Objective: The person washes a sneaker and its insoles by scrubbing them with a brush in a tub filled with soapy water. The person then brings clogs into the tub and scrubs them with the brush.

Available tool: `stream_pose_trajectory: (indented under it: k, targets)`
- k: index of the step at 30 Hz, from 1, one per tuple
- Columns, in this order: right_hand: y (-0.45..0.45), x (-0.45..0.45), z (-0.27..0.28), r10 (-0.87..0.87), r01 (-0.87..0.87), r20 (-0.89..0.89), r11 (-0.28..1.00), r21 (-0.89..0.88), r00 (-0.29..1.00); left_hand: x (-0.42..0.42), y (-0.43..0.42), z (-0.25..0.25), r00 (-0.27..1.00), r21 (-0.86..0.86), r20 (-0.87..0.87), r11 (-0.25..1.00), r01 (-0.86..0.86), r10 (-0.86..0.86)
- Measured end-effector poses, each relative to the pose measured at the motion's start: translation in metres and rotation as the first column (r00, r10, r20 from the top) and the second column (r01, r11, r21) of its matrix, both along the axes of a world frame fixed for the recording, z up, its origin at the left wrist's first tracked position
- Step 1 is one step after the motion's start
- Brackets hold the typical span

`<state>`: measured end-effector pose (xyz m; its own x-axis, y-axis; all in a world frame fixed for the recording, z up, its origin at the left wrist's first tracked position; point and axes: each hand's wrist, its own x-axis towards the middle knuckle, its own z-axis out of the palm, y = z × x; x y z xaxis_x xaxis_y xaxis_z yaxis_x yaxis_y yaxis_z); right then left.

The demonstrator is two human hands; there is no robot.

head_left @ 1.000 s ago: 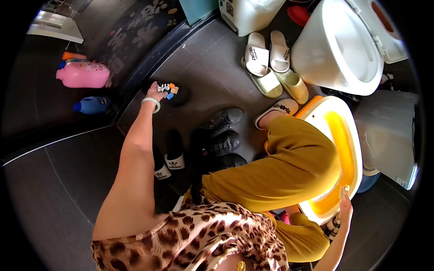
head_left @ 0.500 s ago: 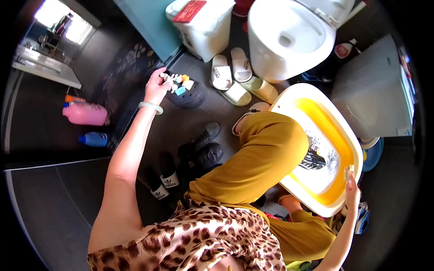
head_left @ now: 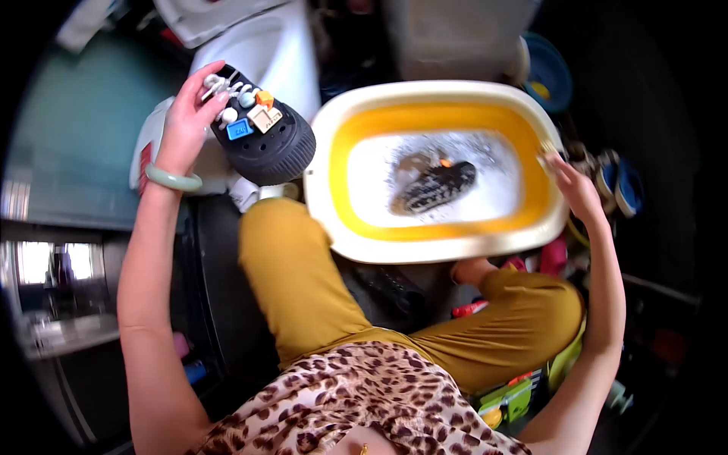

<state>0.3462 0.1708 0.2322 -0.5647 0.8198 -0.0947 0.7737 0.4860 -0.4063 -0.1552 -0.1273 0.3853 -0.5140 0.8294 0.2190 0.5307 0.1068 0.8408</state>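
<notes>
My left hand (head_left: 199, 114) grips a black clog (head_left: 265, 155) by its heel end, at the upper left. White, orange, beige and blue charms cover the clog's top. My right hand (head_left: 574, 184) is at the right rim of a white and yellow basin (head_left: 447, 246), its fingers closed on a small pale brush (head_left: 547, 155), partly hidden. Inside the basin, a dark shoe (head_left: 444, 187) lies in foamy water, with a small orange spot beside it. The clog is held just left of the basin's rim, toe pointing down and right.
A white toilet (head_left: 282, 57) stands behind the clog. A grey bin-like container (head_left: 459, 38) is beyond the basin. A blue basin (head_left: 547, 72) sits at the upper right, with blue shoes (head_left: 628, 187) below it. Green and red items (head_left: 512, 398) lie by my right leg.
My left hand has lifted the clog off the floor and brought it near the basin. The view has turned toward the basin; my right hand stays by its rim.
</notes>
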Motion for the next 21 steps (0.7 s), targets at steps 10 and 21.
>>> stream_pose_trajectory:
  k: [10,21]
  targets:
    - [-0.015,0.008,-0.095,-0.009,0.028,0.071,0.963,-0.269,0.997,0.05,0.164,-0.239,0.41,-0.553,0.833,0.532,0.641,0.372]
    - [-0.009,-0.009,-0.172,-0.125,0.05,-0.136,0.891,-0.451,0.983,0.048,0.152,-0.357,0.765,-0.731,0.397,0.678,-0.07,0.507]
